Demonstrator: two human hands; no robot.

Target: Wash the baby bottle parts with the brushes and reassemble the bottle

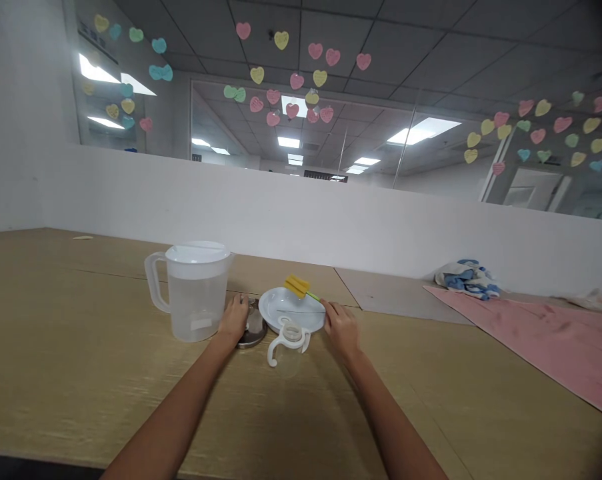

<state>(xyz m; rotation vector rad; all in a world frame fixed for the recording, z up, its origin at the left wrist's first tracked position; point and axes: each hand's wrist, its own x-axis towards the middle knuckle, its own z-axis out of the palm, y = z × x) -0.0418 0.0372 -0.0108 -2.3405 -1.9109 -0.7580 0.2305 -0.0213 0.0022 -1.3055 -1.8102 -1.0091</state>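
Note:
My left hand (235,317) lies on the left side of a round, shallow metal dish (253,337), its fingers curled over the dish. Just left of it stands a tall translucent plastic pitcher (195,307) with a lid and side handle. My right hand (341,328) is closed at the green handle of a brush with a yellow sponge head (297,286). The sponge head is over the far rim of a white plate (271,308). In front of the plate is a clear vessel with a white handled collar (289,337); its lower body is hard to make out.
All of this is on a wide wooden table (105,373). To the right lie a pink cloth (555,340) and a crumpled blue-and-white cloth (468,279). A low white wall (301,213) runs behind, with glass and heart-shaped notes above.

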